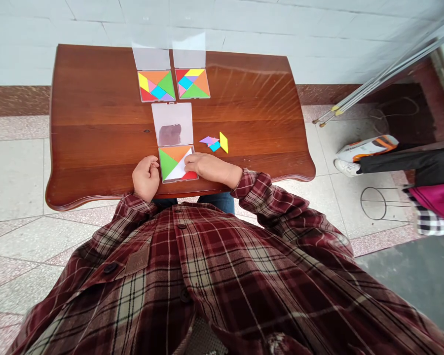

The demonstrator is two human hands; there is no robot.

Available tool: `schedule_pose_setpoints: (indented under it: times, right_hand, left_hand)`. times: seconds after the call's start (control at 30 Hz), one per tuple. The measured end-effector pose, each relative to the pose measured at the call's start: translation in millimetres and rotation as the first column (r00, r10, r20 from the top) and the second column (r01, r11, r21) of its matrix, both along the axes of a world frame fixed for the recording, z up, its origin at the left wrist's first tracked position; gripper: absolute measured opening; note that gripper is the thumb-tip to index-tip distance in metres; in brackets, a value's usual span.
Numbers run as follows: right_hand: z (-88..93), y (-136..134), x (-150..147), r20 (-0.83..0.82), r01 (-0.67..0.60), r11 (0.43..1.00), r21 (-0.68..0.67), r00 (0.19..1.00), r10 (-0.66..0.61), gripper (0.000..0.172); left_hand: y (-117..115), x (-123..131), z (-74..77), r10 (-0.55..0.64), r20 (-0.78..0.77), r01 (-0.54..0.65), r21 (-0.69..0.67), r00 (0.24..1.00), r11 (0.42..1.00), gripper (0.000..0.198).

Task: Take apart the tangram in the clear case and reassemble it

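Note:
A clear plastic tangram case (175, 172) lies open at the near edge of the wooden table (251, 118), with its clear lid (172, 124) folded away from me. Inside are a green triangle (167, 164), an orange piece (175, 154) and a red piece (189, 175), with a bare white patch between them. My right hand (211, 167) rests with closed fingertips on the case's upper right part; I cannot tell whether they pinch a piece. My left hand (145, 178) is curled just left of the case. A pink parallelogram (208, 140), cyan square (215, 146) and yellow triangle (224, 142) lie loose beyond my right hand.
Two filled tangram cases (156, 86) (192, 83) with raised clear lids stand at the far table edge. Beyond the table's right side are a white-and-orange shoe (366, 150), metal poles (377, 79), a wire ring stand (373, 203) and pink cloth (432, 199).

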State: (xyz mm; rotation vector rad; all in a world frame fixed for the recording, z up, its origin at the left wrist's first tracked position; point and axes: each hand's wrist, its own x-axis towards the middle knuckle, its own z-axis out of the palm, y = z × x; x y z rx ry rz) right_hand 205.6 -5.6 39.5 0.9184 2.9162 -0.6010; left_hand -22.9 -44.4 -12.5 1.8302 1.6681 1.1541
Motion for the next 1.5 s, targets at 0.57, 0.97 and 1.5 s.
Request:
schedule_pose_setpoints:
  times: [0.57, 0.97, 1.5]
  right_hand:
    - [-2.6, -4.1, 0.8, -0.026, 0.059, 0.998, -0.024, 0.998, -0.059, 0.02]
    - [1.4, -6.2, 2.2, 0.008, 0.128, 0.983, -0.129, 0.992, -0.128, 0.015]
    - [-6.0, -7.7, 5.5, -0.039, 0.153, 0.981, -0.123, 0.986, -0.159, 0.018]
  left_hand:
    - [-0.4, 1.2, 6.2, -0.018, -0.05, 0.019, 0.026, 0.999, 0.999, 0.019]
    - [-0.8, 1.8, 7.2, -0.013, -0.05, 0.012, -0.021, 0.999, 1.0, 0.019]
    - [0.7, 0.7, 5.9, -0.017, -0.068, 0.018, 0.01, 0.998, 1.0, 0.02]
